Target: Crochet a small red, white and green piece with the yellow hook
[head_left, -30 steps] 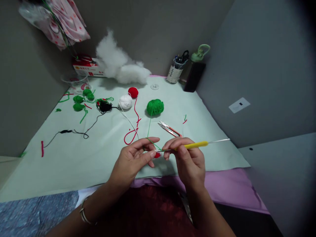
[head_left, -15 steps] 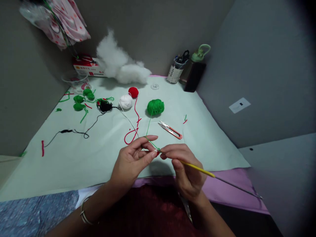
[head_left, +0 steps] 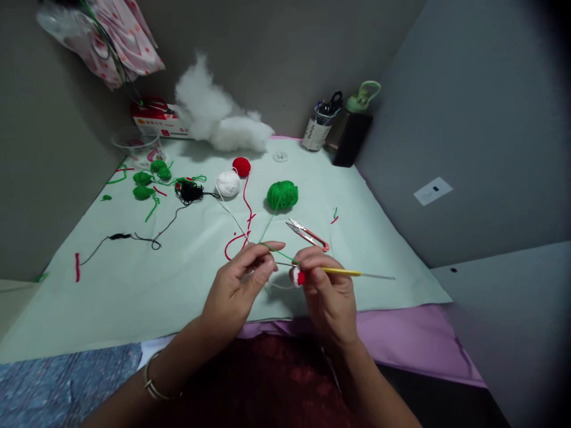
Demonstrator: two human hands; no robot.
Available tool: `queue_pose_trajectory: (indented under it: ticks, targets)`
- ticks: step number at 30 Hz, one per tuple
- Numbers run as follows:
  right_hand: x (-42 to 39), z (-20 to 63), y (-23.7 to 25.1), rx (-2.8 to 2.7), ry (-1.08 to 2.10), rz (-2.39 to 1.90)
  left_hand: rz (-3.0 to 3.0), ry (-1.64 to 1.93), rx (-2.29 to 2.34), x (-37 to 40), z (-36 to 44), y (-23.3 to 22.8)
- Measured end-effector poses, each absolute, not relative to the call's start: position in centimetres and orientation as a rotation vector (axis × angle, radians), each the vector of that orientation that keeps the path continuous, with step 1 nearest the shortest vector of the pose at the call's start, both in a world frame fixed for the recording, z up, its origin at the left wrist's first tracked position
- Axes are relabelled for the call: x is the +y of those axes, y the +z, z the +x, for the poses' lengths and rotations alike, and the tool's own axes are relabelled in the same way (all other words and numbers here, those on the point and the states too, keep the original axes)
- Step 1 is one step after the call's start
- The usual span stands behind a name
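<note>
A person crochets above the tabletop (head_left: 134,285): the right hand (head_left: 330,297) grips a yellow hook (head_left: 343,271) and a small red-and-white piece (head_left: 298,276), while the left hand (head_left: 236,285) pinches the green strand (head_left: 279,252) running from the green ball (head_left: 282,194). The piece looks barely begun; most of the ball remains. Snips (head_left: 307,235) lie nearby.

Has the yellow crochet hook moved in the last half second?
Yes. The yellow crochet hook swung up from pointing down-right to nearly level, its tail now nearer the thread snips.

Hands (head_left: 285,285) on crochet hook (head_left: 341,271), green yarn (head_left: 282,194)
</note>
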State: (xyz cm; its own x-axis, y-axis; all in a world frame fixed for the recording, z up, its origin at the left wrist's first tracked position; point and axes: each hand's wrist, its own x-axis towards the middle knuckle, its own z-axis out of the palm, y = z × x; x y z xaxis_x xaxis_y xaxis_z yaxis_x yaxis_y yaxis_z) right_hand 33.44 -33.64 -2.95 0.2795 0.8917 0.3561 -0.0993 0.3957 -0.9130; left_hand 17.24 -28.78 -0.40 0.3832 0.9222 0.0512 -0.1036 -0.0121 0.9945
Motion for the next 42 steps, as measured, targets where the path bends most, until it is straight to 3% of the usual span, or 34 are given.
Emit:
queue_pose_trajectory:
  ticks: [3,9,21,34,42]
  targets:
    - [-33.3,34.0,-3.2,-1.015,0.867,-0.926,1.451,0.979,0.780,-28.7,17.2,-0.4]
    - [-33.3,34.4,-3.8,-1.049,0.877,-0.969,1.114,0.760,0.637,-29.0,17.9,-0.7]
    - [-33.4,35.0,-2.9,-1.189,0.907,-0.930,0.864,0.806,0.545,-28.4,18.3,-0.3]
    - [-32.6,33.4,-3.9,-0.464,1.527,-0.632,1.152,0.837,0.610,-28.8,18.2,-0.6]
    - [-32.9,33.3,-3.5,-0.507,1.436,-0.675,1.142,0.792,0.617,-29.0,18.6,-0.7]
